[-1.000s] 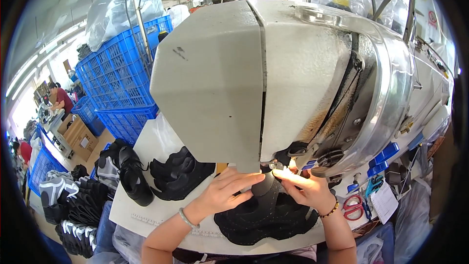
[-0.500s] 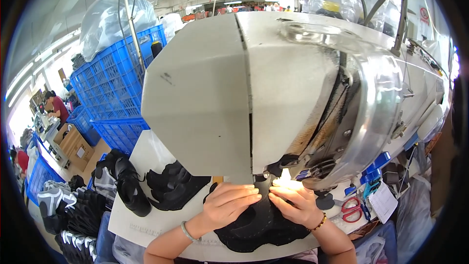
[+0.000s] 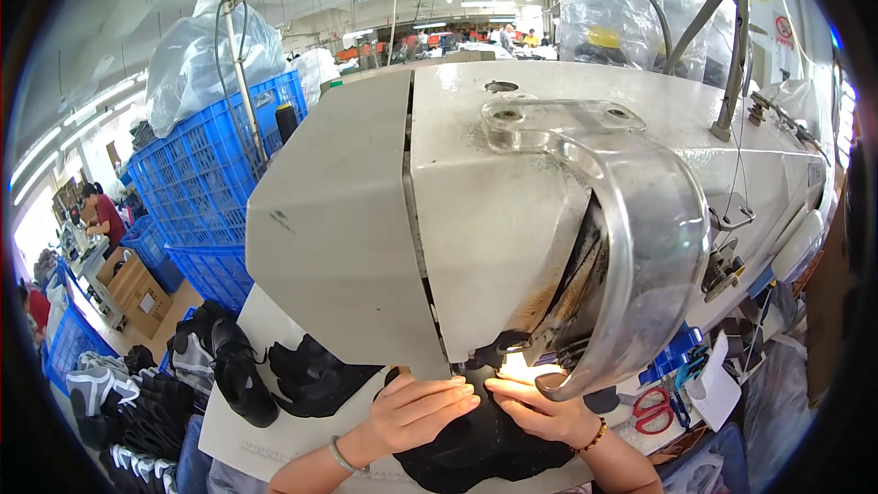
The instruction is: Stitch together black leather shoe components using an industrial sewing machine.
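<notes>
A black shoe upper (image 3: 480, 453) lies under the head of a large off-white sewing machine (image 3: 347, 247), on the pale work table (image 3: 224, 430). With its fingers pressed together, my left hand (image 3: 412, 416) grips the upper's left side; a pale bangle circles that wrist. Opposite it, my right hand (image 3: 544, 413) pinches the right side, and a beaded bracelet is on this wrist. Between the fingertips a narrow black strip of the upper runs toward the needle area, which the machine head mostly hides. A bright lamp glows beside my right fingertips.
Left of my hands lie more black uppers (image 3: 320, 380) and a black shoe (image 3: 242, 375). Red-handled scissors (image 3: 652, 410) rest at the right. A clear guard (image 3: 663, 238) curves down near my right hand. Blue crates (image 3: 197, 165) stand at the left; a person works beyond.
My view has tilted, so the machine head sits lower and more of its top shows. Both hands keep hold of the black upper, which has shifted slightly left and down in view.
</notes>
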Demonstrator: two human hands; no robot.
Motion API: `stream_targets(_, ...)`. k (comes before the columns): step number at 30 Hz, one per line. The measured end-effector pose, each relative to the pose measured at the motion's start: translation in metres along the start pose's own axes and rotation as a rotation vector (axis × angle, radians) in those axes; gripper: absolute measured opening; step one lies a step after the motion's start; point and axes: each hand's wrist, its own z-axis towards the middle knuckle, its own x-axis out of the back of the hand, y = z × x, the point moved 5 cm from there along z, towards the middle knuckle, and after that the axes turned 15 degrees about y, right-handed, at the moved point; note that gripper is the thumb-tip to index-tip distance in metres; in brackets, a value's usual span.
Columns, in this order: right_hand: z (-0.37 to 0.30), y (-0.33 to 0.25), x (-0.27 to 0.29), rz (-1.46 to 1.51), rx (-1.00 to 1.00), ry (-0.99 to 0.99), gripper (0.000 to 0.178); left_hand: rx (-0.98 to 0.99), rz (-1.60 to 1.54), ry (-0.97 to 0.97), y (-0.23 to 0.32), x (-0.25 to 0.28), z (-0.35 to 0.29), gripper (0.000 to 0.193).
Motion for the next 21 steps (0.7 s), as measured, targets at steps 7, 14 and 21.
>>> stream_targets(7,0.001,0.001,0.0,0.011,-0.019,-0.04,0.028,-0.177,0.187,0.017,0.009,-0.001,0.007,0.017)
stream_targets(14,-0.002,0.004,-0.002,0.079,-0.091,-0.063,0.041,-0.141,0.166,-0.001,0.011,-0.001,0.012,0.017)
stream_targets(21,-0.002,0.0,0.002,-0.018,-0.019,-0.025,0.035,-0.153,0.192,0.002,0.009,-0.005,0.012,0.017)
